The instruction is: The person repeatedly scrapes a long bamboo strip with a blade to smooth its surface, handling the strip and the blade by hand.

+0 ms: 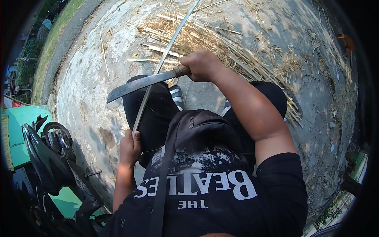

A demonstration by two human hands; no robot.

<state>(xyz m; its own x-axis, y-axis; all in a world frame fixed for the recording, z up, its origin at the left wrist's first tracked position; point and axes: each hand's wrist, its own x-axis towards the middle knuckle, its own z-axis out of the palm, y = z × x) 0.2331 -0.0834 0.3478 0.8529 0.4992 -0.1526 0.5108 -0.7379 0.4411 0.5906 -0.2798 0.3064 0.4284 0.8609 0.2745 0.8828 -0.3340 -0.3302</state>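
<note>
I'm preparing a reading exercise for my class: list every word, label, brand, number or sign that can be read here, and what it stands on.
Large white capitals, upside down in this view, on the black shirt: legible, but not copied out here.
Reddish marks on the yellow strip at the left edge: too blurred to read.
Big knife and long strip: no lettering visible.
</note>
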